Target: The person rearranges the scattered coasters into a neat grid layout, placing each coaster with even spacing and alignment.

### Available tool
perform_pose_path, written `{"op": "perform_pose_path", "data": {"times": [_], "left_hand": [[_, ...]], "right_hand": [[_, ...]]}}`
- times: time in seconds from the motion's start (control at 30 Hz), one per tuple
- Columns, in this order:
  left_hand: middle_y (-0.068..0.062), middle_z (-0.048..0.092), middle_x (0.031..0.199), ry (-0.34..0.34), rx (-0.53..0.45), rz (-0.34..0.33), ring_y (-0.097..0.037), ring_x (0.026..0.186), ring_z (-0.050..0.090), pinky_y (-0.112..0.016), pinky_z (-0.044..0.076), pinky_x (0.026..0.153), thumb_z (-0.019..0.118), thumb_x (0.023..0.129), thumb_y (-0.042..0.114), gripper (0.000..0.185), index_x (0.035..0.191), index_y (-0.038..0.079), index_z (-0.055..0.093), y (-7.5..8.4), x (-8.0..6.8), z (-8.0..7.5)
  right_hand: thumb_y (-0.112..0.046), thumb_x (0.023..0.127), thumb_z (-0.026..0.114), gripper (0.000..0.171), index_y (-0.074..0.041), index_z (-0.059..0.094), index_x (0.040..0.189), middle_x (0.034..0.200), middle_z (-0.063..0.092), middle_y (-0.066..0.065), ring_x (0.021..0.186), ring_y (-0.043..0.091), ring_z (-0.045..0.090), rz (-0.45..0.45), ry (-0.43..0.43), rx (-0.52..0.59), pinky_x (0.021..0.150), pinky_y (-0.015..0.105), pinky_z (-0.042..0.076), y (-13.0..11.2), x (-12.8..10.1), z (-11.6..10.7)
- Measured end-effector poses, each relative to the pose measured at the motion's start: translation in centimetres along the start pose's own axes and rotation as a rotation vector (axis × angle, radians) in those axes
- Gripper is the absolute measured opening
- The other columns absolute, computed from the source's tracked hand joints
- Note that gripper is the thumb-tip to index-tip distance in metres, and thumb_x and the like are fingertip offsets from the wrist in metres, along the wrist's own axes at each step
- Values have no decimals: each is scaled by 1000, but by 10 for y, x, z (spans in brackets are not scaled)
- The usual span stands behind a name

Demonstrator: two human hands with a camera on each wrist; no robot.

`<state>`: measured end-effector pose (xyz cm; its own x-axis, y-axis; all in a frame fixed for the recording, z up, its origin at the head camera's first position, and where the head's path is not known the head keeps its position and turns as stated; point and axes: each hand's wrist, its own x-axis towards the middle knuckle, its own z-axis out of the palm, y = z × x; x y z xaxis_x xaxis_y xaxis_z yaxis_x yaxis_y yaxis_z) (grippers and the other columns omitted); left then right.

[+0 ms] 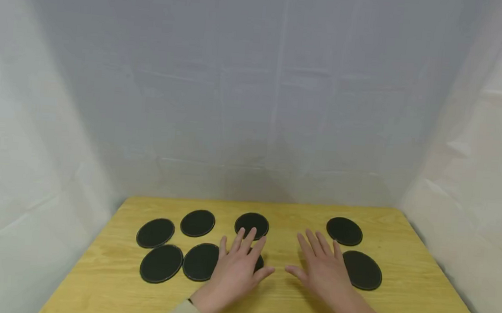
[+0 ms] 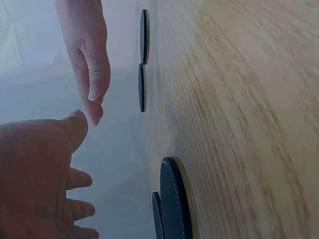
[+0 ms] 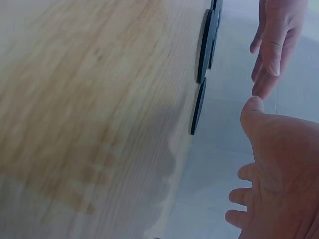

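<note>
My left hand (image 1: 234,272) is held above the table with its fingers spread, partly covering some black round coasters. One coaster (image 1: 252,225) lies just past its fingertips; another (image 1: 259,263) is mostly hidden behind the hand. To the right, my right hand (image 1: 326,273) also hovers with fingers spread. It overlaps the left edge of a coaster (image 1: 362,270), and a second one (image 1: 344,231) lies beyond that. Both wrist views show the left hand (image 2: 37,174) and right hand (image 3: 284,174) raised off the wood, holding nothing. Pale stitching rims a coaster (image 2: 174,199).
Several more coasters lie flat on the left of the wooden table (image 1: 112,288), among them a front one (image 1: 161,263) and a rear one (image 1: 198,222). White sheeting (image 1: 255,103) hangs behind the table and along both sides.
</note>
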<state>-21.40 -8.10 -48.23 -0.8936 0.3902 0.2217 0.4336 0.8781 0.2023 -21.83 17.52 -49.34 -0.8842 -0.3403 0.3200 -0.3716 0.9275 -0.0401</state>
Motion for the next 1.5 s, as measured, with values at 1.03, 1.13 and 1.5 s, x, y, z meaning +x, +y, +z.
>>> {"op": "perform_pose_path", "data": {"times": [1.03,1.13,1.5], "left_hand": [[-14,36,176,-16,-92,-6,-43,164,27,-80,20,122,66,107,58,74,166,15,51,36,23,15],[-15,37,176,-23,-83,-6,-42,164,28,-80,22,122,65,108,59,74,165,16,52,39,25,17],[-15,35,177,-50,-100,-7,-42,164,26,-78,21,124,61,109,61,74,167,16,50,51,31,22]], "right_hand": [[-63,103,71,87,-6,49,165,167,48,25,154,49,44,103,9,19,115,79,35,51,-33,-7],[-62,103,71,87,-5,49,165,166,48,25,153,49,44,108,4,15,114,79,35,55,-36,-8],[-62,102,72,88,-5,49,165,166,48,26,153,51,44,142,22,18,115,80,33,68,-44,-8]]}}
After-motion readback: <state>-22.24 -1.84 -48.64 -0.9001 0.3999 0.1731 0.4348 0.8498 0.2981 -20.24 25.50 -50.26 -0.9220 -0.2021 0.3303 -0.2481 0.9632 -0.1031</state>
